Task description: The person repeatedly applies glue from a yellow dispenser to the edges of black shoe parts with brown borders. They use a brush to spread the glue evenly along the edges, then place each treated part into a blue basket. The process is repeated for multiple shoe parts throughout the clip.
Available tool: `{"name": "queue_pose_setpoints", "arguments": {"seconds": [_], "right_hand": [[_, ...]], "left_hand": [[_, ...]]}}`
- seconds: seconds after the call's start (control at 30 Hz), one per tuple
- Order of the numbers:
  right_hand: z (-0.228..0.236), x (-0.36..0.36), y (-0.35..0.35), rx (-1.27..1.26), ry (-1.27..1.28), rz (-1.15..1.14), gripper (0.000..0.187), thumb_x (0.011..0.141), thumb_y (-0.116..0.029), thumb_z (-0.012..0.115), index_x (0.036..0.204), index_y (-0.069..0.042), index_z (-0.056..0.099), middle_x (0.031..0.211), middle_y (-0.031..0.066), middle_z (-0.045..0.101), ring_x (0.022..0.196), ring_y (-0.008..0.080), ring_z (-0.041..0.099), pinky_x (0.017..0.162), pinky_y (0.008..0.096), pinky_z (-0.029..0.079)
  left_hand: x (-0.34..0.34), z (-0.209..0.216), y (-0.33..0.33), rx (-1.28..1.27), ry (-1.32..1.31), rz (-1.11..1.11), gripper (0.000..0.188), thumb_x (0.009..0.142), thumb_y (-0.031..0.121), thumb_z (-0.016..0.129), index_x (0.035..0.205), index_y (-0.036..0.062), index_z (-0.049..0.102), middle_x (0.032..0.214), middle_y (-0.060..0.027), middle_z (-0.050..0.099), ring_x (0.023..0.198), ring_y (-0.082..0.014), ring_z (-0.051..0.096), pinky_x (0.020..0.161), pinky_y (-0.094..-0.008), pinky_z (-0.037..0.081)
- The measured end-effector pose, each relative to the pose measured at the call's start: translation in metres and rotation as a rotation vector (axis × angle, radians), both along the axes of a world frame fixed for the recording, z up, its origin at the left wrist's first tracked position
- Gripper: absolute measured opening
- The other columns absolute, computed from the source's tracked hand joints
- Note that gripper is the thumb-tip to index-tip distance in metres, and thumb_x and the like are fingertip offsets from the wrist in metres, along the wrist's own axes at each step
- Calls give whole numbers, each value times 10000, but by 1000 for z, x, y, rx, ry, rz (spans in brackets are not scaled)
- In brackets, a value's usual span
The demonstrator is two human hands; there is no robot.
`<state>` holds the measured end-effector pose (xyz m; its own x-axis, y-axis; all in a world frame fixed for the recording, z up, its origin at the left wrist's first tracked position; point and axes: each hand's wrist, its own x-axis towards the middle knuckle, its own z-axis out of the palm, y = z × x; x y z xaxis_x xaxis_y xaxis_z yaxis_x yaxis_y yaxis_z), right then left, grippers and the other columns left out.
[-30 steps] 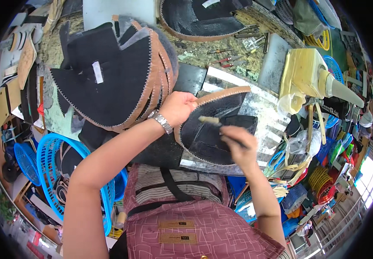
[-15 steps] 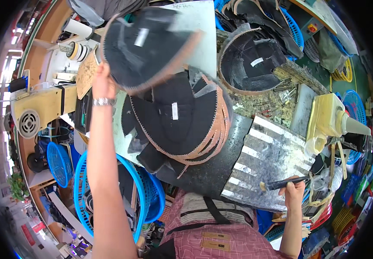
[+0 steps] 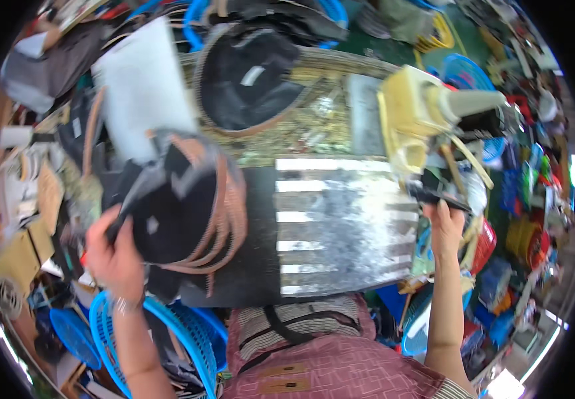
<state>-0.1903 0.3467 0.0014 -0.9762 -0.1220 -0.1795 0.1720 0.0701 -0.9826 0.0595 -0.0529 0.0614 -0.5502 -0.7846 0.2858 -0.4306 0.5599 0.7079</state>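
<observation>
My left hand (image 3: pixel 116 256) is closed on the near-left edge of the top black curved piece (image 3: pixel 161 226) in a stack. These pieces look like shoe uppers, with tan saw-toothed rims; motion blurs the top one. In my right hand (image 3: pixel 444 223) is a black-handled brush (image 3: pixel 427 195), held at the right edge of a striped board (image 3: pixel 341 226) smeared with white and grey. The brush's tip is close to the mouth of a yellowed glue container (image 3: pixel 410 100). Another black piece with a tan edge (image 3: pixel 88 133) lies left of a white sheet (image 3: pixel 148 86).
A single black curved piece (image 3: pixel 247 80) rests on the worn wooden bench (image 3: pixel 287 143) at the back. Blue baskets (image 3: pixel 198 349) stand below the table's front left. More dark pieces fill a blue basket (image 3: pixel 341 13) at the far side. Plastic bags and straps hang at right.
My left hand has let go of the raised black piece and come down to the stack's near-left edge. The brush has moved up toward the glue container. The whole view has turned rightward.
</observation>
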Motion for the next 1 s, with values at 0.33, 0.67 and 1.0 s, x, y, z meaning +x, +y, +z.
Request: {"name": "queue_pose_setpoints", "arguments": {"seconds": [0.33,0.67,1.0], "right_hand": [[-38,-87,-8,412,389,201,140,820,-145,591,805,-7,590,647,21,592,514,83,532,508,205,426],[-29,-15,-47,160,159,832,213,661,-120,709,774,-24,557,763,49,582,660,135,558,600,248,464],[-47,-25,-89,331,598,816,200,641,-119,676,718,-32,513,681,76,543,601,192,531,541,284,435]], "left_hand": [[-135,-84,158,158,-269,-1351,201,753,123,581,927,53,509,849,-109,565,784,-287,558,658,-354,453],[-98,-142,197,-332,-205,-1150,486,684,180,658,1092,-25,492,1088,-164,488,1048,-309,474,890,-388,412],[-98,-153,196,-340,-114,-1149,464,693,195,662,1071,-29,511,1080,-169,492,1040,-319,487,877,-393,431]]}}
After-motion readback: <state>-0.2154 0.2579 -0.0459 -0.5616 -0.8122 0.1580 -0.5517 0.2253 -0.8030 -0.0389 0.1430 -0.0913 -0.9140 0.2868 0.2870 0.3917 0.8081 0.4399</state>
